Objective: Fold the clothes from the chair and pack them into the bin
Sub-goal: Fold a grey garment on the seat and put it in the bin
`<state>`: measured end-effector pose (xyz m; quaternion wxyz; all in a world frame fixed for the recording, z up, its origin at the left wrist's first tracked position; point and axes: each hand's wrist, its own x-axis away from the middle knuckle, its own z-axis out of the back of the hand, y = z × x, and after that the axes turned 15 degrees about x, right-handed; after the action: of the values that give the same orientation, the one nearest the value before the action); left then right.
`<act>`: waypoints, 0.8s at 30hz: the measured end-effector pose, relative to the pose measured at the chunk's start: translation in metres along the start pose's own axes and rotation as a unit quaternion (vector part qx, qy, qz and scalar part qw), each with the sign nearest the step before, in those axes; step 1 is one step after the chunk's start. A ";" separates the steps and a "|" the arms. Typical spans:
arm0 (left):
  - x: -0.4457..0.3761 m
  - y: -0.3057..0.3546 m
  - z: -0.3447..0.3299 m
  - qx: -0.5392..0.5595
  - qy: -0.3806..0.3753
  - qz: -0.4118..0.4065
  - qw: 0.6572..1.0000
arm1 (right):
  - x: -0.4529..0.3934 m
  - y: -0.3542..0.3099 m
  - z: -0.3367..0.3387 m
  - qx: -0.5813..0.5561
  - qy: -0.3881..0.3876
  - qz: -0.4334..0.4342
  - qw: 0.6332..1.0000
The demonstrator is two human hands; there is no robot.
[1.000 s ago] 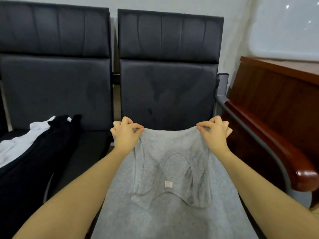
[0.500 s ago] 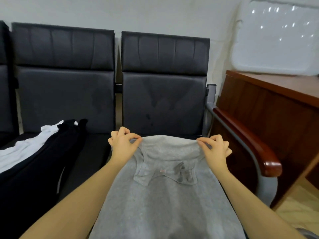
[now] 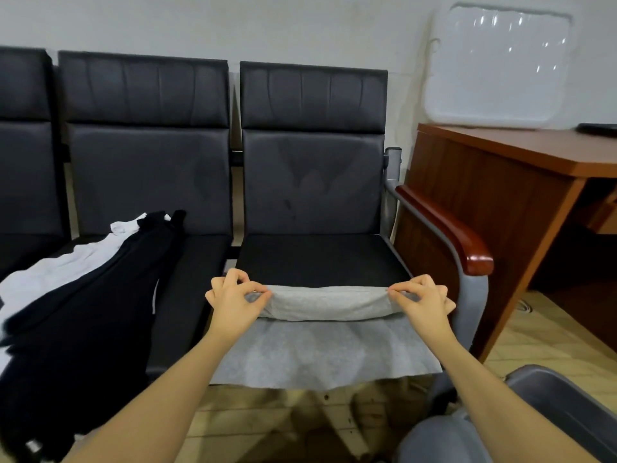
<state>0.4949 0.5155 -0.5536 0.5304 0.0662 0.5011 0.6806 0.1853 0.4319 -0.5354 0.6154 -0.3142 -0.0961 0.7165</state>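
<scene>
now grey shirt (image 3: pixel 325 304) between left grip (image 3: pixel 233 304) and right grip (image 3: pixel 424 304)

A row of black chairs (image 3: pixel 314 262) carries a folded gray garment (image 3: pixel 320 342) on the right seat's front edge, and black clothes (image 3: pixel 83 312) over white clothes (image 3: pixel 50 272) on the middle seat.

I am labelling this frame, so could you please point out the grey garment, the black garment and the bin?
grey garment (image 3: pixel 325 354), head view, on the flat lower layer.
black garment (image 3: pixel 83 315), head view, on its middle, over the neighbouring seat.
bin (image 3: pixel 564 392), head view, on its grey rim at lower right.
</scene>
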 end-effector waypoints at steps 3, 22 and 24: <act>0.023 -0.005 0.002 0.017 0.013 0.004 1.000 | 0.018 0.006 -0.004 0.011 -0.001 -0.003 1.000; 0.036 -0.043 -0.046 -0.237 -0.313 0.142 0.909 | 0.010 0.011 -0.092 0.303 -0.310 0.089 0.897; 0.024 -0.051 -0.047 -0.239 -0.311 0.141 0.909 | 0.003 0.007 -0.098 0.309 -0.301 0.095 0.897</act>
<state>0.4887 0.5023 -0.6251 0.5578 0.2155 0.1181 0.7927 0.2353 0.4086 -0.6162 0.5525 0.1155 -0.0202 0.8253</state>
